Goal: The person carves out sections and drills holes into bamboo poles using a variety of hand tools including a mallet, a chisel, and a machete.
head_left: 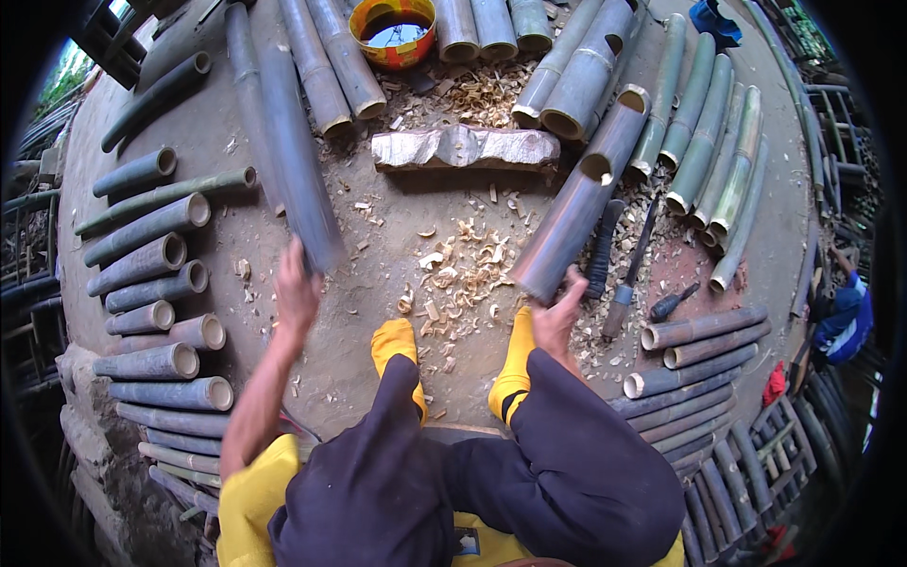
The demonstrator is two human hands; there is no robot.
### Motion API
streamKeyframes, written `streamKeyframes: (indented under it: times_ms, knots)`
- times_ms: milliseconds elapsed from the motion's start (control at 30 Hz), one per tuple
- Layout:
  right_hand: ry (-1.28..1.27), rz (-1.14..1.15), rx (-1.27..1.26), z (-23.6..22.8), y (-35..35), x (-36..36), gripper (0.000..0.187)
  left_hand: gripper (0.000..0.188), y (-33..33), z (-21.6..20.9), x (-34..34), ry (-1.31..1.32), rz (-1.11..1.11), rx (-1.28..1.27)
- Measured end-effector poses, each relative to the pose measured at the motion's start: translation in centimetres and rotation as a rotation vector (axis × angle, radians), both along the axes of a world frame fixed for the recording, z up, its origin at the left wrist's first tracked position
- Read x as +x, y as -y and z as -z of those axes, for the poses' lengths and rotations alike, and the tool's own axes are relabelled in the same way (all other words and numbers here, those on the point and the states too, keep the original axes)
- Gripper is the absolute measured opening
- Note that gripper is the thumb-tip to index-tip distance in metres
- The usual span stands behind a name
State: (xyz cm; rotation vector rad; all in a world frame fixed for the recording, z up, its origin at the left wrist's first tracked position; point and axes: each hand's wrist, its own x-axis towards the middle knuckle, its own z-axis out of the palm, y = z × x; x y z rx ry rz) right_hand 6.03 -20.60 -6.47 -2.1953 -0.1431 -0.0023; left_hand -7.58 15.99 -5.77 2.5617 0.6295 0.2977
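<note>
My left hand (299, 291), smeared by motion, is at the near end of a dark grey bamboo tube (295, 156), its fingers against the tube's left edge. That tube is blurred too and slants away from me beside a thinner bamboo length (248, 90). On the other side, my right hand (557, 317) closes on the near end of a brown-grey bamboo tube (567, 222) with an opening cut in its upper side. Between the two tubes, a pale carved wooden block (465, 149) with hollows along its top lies across the ground.
Curled wood shavings (463, 269) cover the ground ahead of my feet. A chisel-like tool (621, 300), a dark-handled tool (605, 248) and a short tool (674, 301) lie right. Bamboo tubes (156, 236) line both sides. A red-yellow bowl (393, 59) holds dark liquid. Another person (844, 317) is far right.
</note>
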Motion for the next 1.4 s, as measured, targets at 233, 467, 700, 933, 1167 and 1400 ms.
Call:
streamKeyframes:
  times_ms: [233, 467, 700, 933, 1167, 1400]
  knots:
    - [-0.298, -0.161, -0.046, 1.0, 1.7, -1.1, 0.072, 0.081, 6.9, 1.0, -18.3, -0.438, -0.135, -0.238]
    - [-0.613, 0.281, 0.45, 2.5, -1.3, 14.5, 0.102, 0.094, 1.1, 0.6, -3.3, -0.094, -0.55, -0.67]
    - [-0.704, 0.378, 0.697, 4.9, 1.2, 14.1, 0.053, 0.086, 1.3, -1.9, -1.3, -0.15, -0.481, -0.6]
    - [-0.872, 0.396, 1.119, -2.0, -5.3, 0.9, 0.039, 0.081, 0.2, -7.7, 3.2, -0.348, 0.111, -0.452]
    - [-1.125, 0.277, 1.241, 1.0, -8.9, -2.6, 0.066, 0.083, 3.2, -3.4, 11.1, -0.406, 0.496, -0.318]
    - [-1.154, -0.07, 0.599, 0.2, -5.6, -3.3, 0.034, 0.057, -0.2, -3.0, 9.7, -0.256, 0.421, -0.527]
